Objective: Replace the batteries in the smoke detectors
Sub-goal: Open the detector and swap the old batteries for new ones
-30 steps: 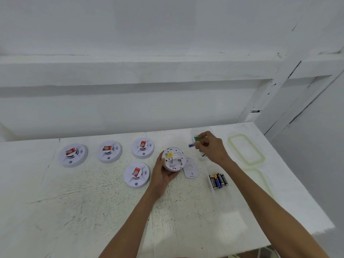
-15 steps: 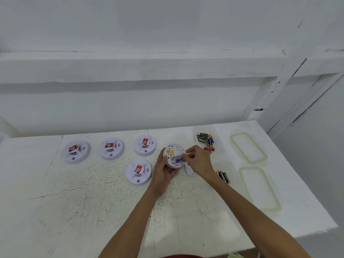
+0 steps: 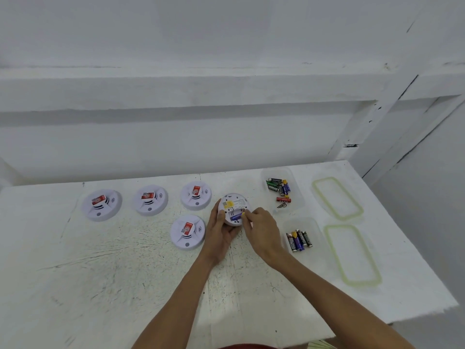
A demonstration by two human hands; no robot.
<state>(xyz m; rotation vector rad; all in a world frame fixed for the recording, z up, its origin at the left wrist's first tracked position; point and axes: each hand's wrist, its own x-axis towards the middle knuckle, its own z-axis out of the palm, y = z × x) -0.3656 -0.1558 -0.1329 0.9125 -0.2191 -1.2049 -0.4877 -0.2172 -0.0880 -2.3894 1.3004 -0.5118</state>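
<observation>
Head view: the right hand (image 3: 261, 230) is no longer working over the far tub (image 3: 295, 195) up-right of the open detector (image 3: 235, 204). A second ago it was picking a cell there. Now it is sitting at the detector's right edge, fingertips pinching the yellow-tipped end of the purple battery (image 3: 236, 217) and pushing it into the bay on the detector's back.

The battery is lying almost flat in the bay, so seating is probably nearly done. Whether a second cell is going in beside it cannot be told.

The left hand (image 3: 221, 230) is gripping the detector from its left side, thumb over the rim, holding it back-side up. It's unclear if the detector is resting on the table (image 3: 125, 285) or being held just off it.

The bay cover, lying just right of the detector a second ago, is now hidden under the right hand.

The near tub (image 3: 317, 227) of cells is sitting right of the detector, with two lids (image 3: 337, 197) further right.

The four detectors (image 3: 187, 231) left of the open one are lying face up and apparently unopened, so most of the task is still pending.
</observation>
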